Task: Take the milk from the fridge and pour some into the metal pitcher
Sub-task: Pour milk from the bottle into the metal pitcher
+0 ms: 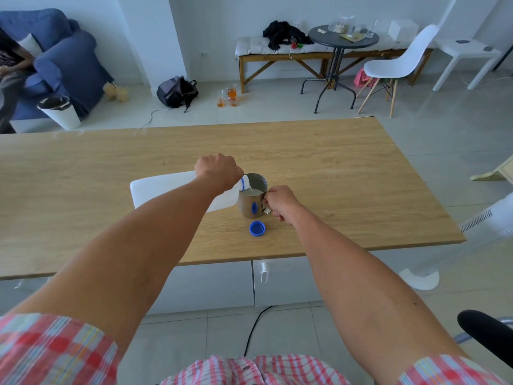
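Left hand (218,171) grips the neck end of the jug (163,191), fingers curled round it, and holds the jug tipped almost flat, its base out toward the left edge of the surface (361,173). Its spout with the blue ring hangs over the rim of the pitcher (252,200), and milk (252,192) shows white inside the pitcher. Right hand (280,202) is curled round the pitcher's handle on the right side. The pitcher stands upright on the surface, about midway between the left and right edges and nearer the near edge than the far one. A blue cap (257,228) lies open side up on the surface just on the near side of the pitcher, apart from it. Both forearms are bare, with red checked sleeves at the bottom of the view. Beyond the far edge of the surface stand a blue sofa (63,59), a white bin (59,111) and a round dark table (343,40).
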The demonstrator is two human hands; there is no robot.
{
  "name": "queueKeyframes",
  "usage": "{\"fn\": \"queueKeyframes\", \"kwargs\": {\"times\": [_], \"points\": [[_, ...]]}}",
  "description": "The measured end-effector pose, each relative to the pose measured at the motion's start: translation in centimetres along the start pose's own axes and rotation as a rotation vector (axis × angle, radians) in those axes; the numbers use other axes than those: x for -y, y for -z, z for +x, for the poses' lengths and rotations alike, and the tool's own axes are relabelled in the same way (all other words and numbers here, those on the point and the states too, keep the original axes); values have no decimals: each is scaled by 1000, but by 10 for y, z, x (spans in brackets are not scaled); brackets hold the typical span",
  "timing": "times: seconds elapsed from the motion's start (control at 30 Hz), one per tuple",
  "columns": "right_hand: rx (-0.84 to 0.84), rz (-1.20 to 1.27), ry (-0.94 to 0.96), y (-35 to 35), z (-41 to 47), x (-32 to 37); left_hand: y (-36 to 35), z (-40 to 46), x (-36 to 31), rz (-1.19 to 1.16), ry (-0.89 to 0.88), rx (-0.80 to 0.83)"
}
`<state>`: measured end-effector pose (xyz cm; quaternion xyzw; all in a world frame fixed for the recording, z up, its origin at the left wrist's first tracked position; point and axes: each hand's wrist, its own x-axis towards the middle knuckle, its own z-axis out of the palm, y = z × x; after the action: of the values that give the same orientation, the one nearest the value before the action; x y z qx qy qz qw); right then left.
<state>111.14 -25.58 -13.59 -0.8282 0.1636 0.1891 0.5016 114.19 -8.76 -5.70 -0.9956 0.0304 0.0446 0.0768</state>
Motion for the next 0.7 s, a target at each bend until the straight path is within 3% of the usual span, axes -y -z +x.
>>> {"fn": "queueKeyframes", "kwargs": {"times": [0.7], "points": [[-1,9,-12,0,0,0,-2,3,0,-1,3,2]]}}
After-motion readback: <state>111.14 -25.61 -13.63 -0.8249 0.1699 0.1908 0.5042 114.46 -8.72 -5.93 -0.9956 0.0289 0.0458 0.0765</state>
